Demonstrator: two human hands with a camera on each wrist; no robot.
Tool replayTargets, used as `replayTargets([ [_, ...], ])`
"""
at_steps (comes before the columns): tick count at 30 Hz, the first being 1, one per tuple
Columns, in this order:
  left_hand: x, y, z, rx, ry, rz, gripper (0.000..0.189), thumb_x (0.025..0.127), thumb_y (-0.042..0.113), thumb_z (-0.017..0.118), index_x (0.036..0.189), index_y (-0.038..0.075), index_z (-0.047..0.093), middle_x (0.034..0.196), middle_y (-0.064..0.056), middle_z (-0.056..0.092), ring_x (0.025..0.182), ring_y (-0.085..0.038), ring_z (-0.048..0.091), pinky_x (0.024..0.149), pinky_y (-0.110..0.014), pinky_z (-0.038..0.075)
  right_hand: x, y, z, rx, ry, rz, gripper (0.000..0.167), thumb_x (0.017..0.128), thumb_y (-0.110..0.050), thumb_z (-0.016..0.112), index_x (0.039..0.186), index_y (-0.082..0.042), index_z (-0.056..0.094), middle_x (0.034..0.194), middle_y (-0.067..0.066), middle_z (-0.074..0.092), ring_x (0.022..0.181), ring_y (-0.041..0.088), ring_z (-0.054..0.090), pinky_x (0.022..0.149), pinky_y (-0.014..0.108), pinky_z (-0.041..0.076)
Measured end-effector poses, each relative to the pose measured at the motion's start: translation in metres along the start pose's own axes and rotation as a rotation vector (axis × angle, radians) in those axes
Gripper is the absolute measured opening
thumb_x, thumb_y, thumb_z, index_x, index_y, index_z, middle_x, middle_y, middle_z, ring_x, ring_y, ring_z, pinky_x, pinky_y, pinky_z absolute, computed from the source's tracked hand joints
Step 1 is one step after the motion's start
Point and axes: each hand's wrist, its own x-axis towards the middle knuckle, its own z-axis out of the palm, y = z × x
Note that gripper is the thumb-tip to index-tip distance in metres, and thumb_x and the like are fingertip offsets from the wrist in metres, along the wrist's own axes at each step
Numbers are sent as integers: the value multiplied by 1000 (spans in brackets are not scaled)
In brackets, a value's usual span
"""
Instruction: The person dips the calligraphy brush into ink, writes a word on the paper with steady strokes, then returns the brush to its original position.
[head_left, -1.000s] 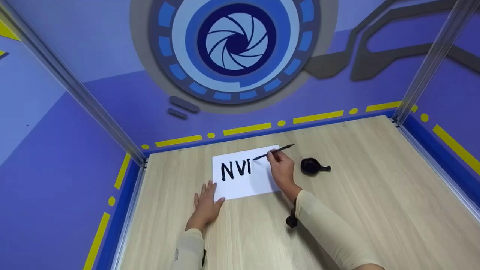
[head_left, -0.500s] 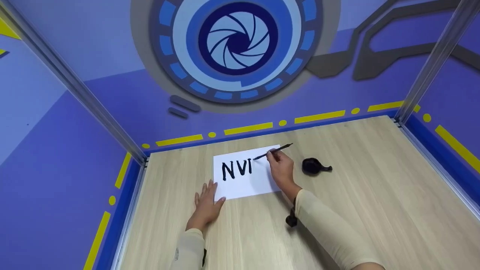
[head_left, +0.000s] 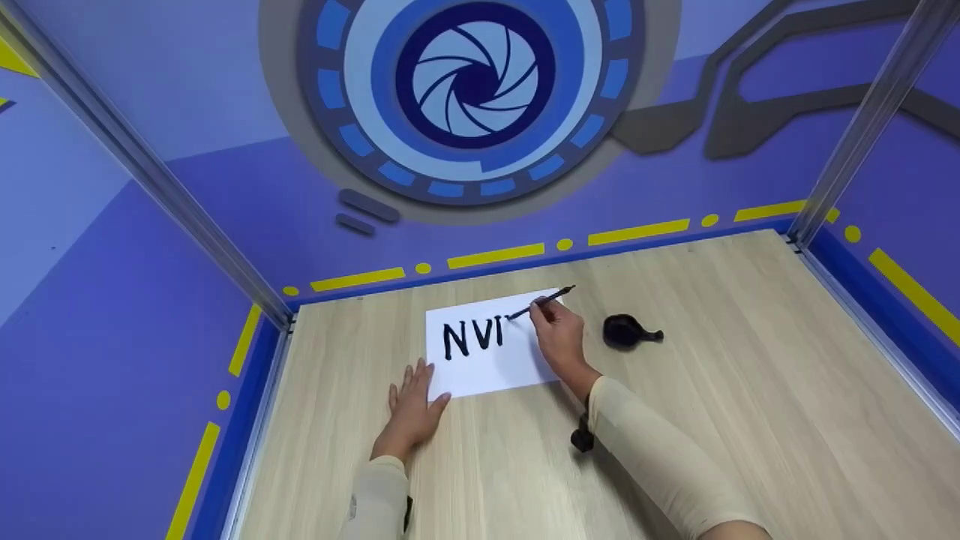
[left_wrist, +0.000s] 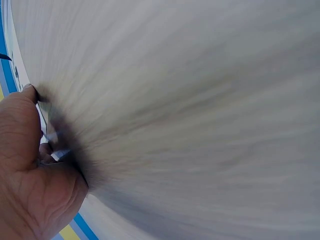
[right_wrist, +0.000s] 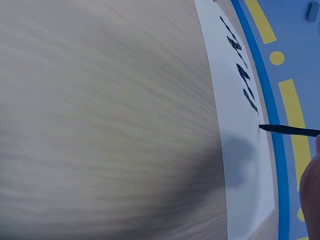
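Note:
A white sheet of paper (head_left: 487,376) lies on the wooden table, with thick black letters (head_left: 455,341) reading "NVI" across its upper left. My right hand (head_left: 561,337) pinches a slim dark brush (head_left: 556,295) over the sheet. In the right wrist view the pointed tip of the brush (right_wrist: 287,130) meets the paper just past the last letter. Fingers spread, my left hand (head_left: 411,414) rests at the lower left edge of the sheet, thumb by its corner. The left wrist view shows the thumb side of that hand (left_wrist: 35,190); its other fingers are mostly hidden.
A glossy black rounded vessel (head_left: 622,331) with a short neck sits to the right of the paper. Purple-blue panels (head_left: 480,240) with yellow dashes wall the table at the back and both sides. Bare wood (head_left: 750,375) extends to the right.
The upper end of the brush has swung left, and my right hand has shifted slightly left with it. A small dark mark shows at the tip beside the "I". My left hand stays put.

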Motion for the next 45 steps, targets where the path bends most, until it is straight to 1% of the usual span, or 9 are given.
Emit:
replayTargets([
  [4,1,-1,1,4,-10,-6,72,112,41,53,171,10,25,182,-14,10,170,-42,4,134,-69,-6,0,-1,2,-6,-2,-13,12,98,-15,74,92,-7,80,82,6,79,75,13,66,71,23,51],
  [9,3,-1,2,4,-17,-29,72,112,42,53,171,12,25,183,-11,9,171,-39,2,135,-67,-7,1,-2,2,-7,2,-20,13,97,-13,74,91,-4,80,82,8,79,74,13,65,70,23,51],
  [11,3,-1,2,9,-20,-36,72,112,43,52,172,14,24,183,-9,8,171,-37,1,136,-65,-7,1,-3,2,-5,6,-24,12,96,-12,75,90,-4,80,81,8,79,73,13,65,69,22,51],
  [16,2,-2,1,-2,-5,-19,72,112,41,53,171,13,25,183,-11,10,170,-39,2,135,-66,-7,1,-4,3,26,8,-39,10,95,-11,75,86,-7,79,81,8,78,74,13,66,69,21,52],
  [22,0,-1,1,-7,2,-6,71,112,41,53,171,11,26,182,-13,11,170,-41,3,135,-68,-7,1,-6,2,34,-14,-55,14,96,-11,73,84,-7,75,77,7,73,72,16,61,66,23,49],
  [26,1,-2,2,-2,7,-9,71,111,41,54,171,11,26,182,-13,11,170,-41,4,135,-68,-6,0,-7,2,36,-27,-65,15,97,-12,72,83,-7,74,76,6,72,72,15,60,65,23,48],
  [31,2,0,2,3,13,-5,72,111,39,55,170,10,27,182,-14,13,170,-41,5,134,-69,-5,-1,-8,1,57,-19,-73,16,95,-12,73,79,-9,73,73,4,70,69,15,58,63,23,46],
  [36,1,1,2,0,11,-4,71,111,39,55,170,9,27,182,-14,14,170,-42,6,134,-70,-5,0,-10,-2,67,-13,-57,14,95,-13,73,81,-9,74,74,4,70,70,15,58,64,22,47],
  [45,1,2,0,-7,11,-19,71,111,37,55,170,10,27,182,-14,13,170,-42,5,134,-69,-5,5,-12,-11,88,46,-23,11,97,-14,74,88,-7,76,83,8,75,76,15,64,70,22,52],
])
